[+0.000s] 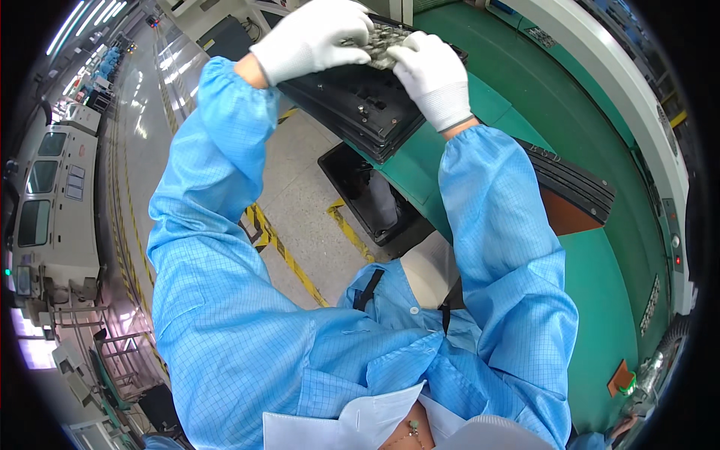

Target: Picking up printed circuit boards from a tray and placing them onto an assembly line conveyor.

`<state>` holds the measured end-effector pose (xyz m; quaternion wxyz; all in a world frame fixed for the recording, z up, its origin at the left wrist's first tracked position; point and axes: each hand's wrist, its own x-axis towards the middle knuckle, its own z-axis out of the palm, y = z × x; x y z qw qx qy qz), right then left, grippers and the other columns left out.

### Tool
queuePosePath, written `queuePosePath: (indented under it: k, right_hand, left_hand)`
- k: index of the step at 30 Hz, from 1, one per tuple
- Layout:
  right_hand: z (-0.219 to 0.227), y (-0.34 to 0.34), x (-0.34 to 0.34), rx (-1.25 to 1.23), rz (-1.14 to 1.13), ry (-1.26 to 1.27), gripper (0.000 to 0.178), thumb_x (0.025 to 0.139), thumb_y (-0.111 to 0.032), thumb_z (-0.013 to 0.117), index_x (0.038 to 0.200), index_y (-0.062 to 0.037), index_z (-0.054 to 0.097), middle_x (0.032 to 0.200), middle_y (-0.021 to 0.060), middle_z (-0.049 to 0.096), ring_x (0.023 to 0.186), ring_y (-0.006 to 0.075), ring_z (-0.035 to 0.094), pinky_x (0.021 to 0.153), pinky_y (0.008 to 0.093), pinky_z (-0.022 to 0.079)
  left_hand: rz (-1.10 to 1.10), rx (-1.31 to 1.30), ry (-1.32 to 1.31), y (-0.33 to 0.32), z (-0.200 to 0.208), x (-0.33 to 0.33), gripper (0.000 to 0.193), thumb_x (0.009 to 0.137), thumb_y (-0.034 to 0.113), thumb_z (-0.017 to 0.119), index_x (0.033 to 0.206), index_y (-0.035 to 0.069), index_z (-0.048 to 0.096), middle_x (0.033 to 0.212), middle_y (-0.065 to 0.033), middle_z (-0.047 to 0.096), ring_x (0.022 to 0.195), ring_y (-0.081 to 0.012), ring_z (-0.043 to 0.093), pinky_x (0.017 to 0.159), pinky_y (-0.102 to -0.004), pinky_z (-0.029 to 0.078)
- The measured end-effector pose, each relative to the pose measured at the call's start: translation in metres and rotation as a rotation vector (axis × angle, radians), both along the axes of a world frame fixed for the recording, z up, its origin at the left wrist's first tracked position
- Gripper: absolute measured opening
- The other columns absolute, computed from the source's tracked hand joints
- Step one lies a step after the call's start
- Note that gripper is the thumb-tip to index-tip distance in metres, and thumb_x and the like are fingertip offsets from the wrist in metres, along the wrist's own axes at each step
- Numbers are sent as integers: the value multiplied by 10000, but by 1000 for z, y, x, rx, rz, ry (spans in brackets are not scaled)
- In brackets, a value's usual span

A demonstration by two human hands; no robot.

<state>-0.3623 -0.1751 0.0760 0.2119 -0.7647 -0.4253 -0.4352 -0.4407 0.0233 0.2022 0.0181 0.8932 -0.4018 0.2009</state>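
While both arms are stretched forward, the near part of the scene is filled by a blue checked jacket [232, 315] with a white collar [337, 416]. To the right, a green table [600, 300] is seen, and on it a small brown piece [619, 377] is placed toward the near right. Farther along the table, a black ridged box [574, 184] with a brown side is partly hidden by the right sleeve. Between the arms, a grey floor [300, 180] marked with yellow and black tape [281, 247] is shown, and a shiny dark tray [364, 187] is seen lower than the table, by its left edge. Beyond it, a black tray [322, 90] is set at the table's edge, with a few loose metal bits [364, 110] scattered over its near end. Over its far part, a cluster of metal parts [384, 45] is held between the white-gloved left hand [311, 41] and the white-gloved right hand [435, 79]. By the left grip the cluster's left side is pinched between thumb and curled fingers; by the right grip its right side is pinched. Whether the cluster is lifted off the tray cannot be told. Far left, a pale machine [71, 172] is placed beside a long aisle.
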Motion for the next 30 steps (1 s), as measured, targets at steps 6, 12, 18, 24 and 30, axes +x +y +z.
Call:
queuePosePath:
  k: [6, 12, 18, 24, 30]
  right_hand:
    - [88, -33, -15, 404, 221, 62, 181, 830, -141, 736, 768, -31, 607, 727, 129, 535, 684, 282, 570, 618, 392, 440]
    - [163, -137, -38, 408, 4, 538, 377, 914, -272, 706, 659, -31, 568, 624, 2, 499, 535, 89, 482, 529, 269, 389]
    - [185, -219, -49, 251, -95, 557, 356, 921, -291, 703, 669, -55, 614, 640, -23, 524, 554, 79, 514, 529, 233, 410]
    - [168, -252, -28, 174, -216, 705, 267, 898, -273, 726, 791, -29, 740, 589, -34, 547, 527, 64, 476, 497, 248, 395]
    - [169, -245, -37, 120, -327, 682, 247, 889, -275, 741, 868, -32, 777, 627, -43, 579, 550, 53, 463, 507, 252, 400]
  left_hand:
    - [-648, -1019, -28, 24, -3, -20, 173, 875, 144, 711, 999, 25, 699, 1077, -148, 687, 965, -289, 661, 862, -345, 519]
    - [95, -744, -27, -9, 0, -100, 169, 867, 76, 684, 1011, -8, 715, 1114, -128, 701, 1118, -266, 645, 984, -367, 499]
    - [-160, -584, 125, -76, -55, -97, 177, 859, 120, 708, 989, 0, 718, 1099, -153, 704, 1043, -307, 674, 907, -397, 539]
    - [-290, -852, 461, -159, -146, -81, 164, 879, 159, 713, 944, 8, 708, 1017, -126, 707, 975, -287, 671, 855, -375, 538]
    - [-100, -1045, 879, -199, -199, -77, 221, 958, 150, 630, 985, -54, 711, 1053, -160, 710, 1005, -240, 676, 914, -332, 520]
